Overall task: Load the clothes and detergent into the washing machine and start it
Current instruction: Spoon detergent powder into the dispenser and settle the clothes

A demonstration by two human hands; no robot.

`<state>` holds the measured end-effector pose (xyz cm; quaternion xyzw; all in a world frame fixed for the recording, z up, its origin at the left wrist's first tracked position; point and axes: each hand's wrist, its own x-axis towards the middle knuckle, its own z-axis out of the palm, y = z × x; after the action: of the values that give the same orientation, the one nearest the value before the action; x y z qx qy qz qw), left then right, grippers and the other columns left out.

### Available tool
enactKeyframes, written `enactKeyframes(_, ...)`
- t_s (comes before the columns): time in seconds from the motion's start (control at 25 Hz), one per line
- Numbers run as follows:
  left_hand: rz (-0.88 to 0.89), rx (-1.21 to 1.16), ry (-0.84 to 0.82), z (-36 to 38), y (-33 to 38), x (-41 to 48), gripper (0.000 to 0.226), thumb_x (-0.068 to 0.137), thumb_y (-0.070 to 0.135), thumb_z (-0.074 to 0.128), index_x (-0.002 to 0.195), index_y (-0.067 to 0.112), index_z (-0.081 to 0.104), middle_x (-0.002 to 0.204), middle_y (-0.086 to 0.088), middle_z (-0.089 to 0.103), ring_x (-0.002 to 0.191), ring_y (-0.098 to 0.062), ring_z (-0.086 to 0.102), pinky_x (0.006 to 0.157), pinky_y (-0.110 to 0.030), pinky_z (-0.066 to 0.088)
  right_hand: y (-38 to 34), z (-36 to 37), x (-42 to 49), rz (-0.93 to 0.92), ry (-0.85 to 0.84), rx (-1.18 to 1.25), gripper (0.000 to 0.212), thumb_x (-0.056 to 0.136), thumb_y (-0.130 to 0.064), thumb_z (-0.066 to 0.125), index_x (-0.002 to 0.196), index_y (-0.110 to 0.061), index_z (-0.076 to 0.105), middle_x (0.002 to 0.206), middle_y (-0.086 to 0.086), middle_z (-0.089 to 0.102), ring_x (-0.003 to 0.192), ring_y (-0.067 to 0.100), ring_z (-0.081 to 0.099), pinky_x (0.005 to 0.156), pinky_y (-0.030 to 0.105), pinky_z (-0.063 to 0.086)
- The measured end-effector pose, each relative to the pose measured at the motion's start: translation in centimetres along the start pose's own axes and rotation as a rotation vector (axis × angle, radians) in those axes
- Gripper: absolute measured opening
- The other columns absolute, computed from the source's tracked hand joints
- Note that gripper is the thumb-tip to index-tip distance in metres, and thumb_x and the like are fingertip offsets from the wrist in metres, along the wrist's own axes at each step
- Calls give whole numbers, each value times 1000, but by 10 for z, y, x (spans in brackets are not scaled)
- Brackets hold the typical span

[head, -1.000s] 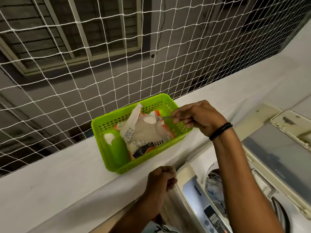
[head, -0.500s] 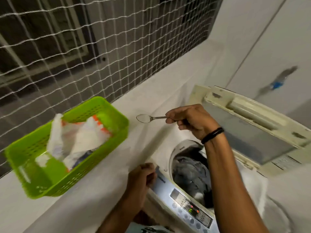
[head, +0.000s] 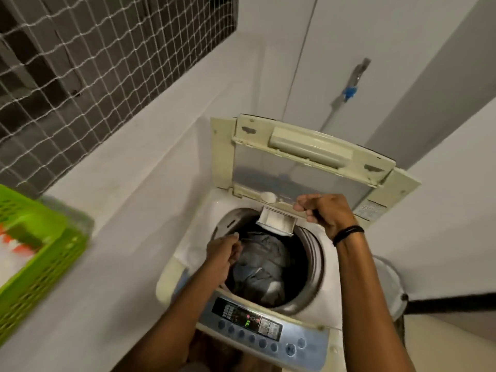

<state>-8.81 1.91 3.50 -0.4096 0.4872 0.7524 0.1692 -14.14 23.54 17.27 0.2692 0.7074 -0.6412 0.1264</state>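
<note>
washing machine (head: 300,342) beside ledge, lid (head: 295,170) raised, display lit. green basket (head: 40,253) on ledge, well apart at left. clothes (head: 263,264) already in drum. detergent drawer (head: 276,220) pulled out at drum's rear rim. left hand (head: 224,251) at drum's left rim, fingers loosely curled, nothing seen in it. right hand (head: 324,213) pinches spoon (head: 268,197), heaped bowl just behind drawer. best: keep spoon level, bring bowl over drawer, tip slowly.
</note>
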Motion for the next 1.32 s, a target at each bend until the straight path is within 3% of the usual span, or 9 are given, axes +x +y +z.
enactKeyframes(0.12,-117,55,-42,36,-9,51,17,94,20,66,81,9,61,65,-7,57,61,-15,55,61,-27,51,39,-22,41,67,89,36,15,87,10,56,84,7,70,61,13,70,42,10,57,38,16,46)
enactKeyframes(0.28,-168,99,-18,67,-16,105,22,91,25,69,101,8,59,64,-8,50,56,-14,49,61,-31,57,101,-23,102,165,150,73,19,82,14,52,82,7,70,82,25,71,55,22,61,39,21,45)
enactKeyframes(0.48,-149,84,6,91,-18,134,37,91,21,69,120,1,59,102,-20,63,90,-26,62,52,-28,59,166,-6,139,189,207,-21,25,83,0,60,75,-17,77,84,14,77,69,25,70,75,43,61)
enactKeyframes(0.56,-142,79,1,96,-20,138,33,94,14,64,122,-3,60,112,-18,67,97,-26,67,64,-29,61,179,5,137,76,222,-116,18,83,-7,66,87,-18,78,88,12,77,76,29,72,83,46,60)
enactKeyframes(0.72,-164,120,-23,100,-21,137,17,97,12,59,106,-2,62,111,-15,69,111,-28,67,101,-39,52,181,19,123,-171,241,-356,22,92,-7,61,110,-9,74,112,8,73,103,24,66,88,17,42)
enactKeyframes(0.96,-142,114,11,104,-20,137,32,97,7,58,126,-7,55,120,-19,67,110,-28,68,98,-38,54,189,22,111,-438,303,-597,31,91,7,56,115,-5,72,100,9,74,85,15,65,74,3,36)
enactKeyframes(1.04,-141,115,21,104,-20,136,32,97,8,58,126,-6,56,119,-19,68,108,-27,68,98,-38,55,194,22,112,-481,315,-647,33,88,9,57,114,-5,72,97,10,74,83,19,67,74,4,37)
enactKeyframes(1.2,-115,92,31,105,-19,131,32,97,7,58,126,-7,54,106,-15,69,98,-25,70,92,-36,57,190,25,102,-323,377,-439,23,93,-5,60,112,-9,74,94,7,75,71,10,62,69,7,42)
enactKeyframes(1.32,-87,71,30,104,-17,121,34,97,9,59,126,-8,55,115,-19,68,100,-26,69,91,-34,57,181,24,92,-31,385,-3,19,91,-13,65,106,-11,76,76,4,74,62,10,64,70,29,58)
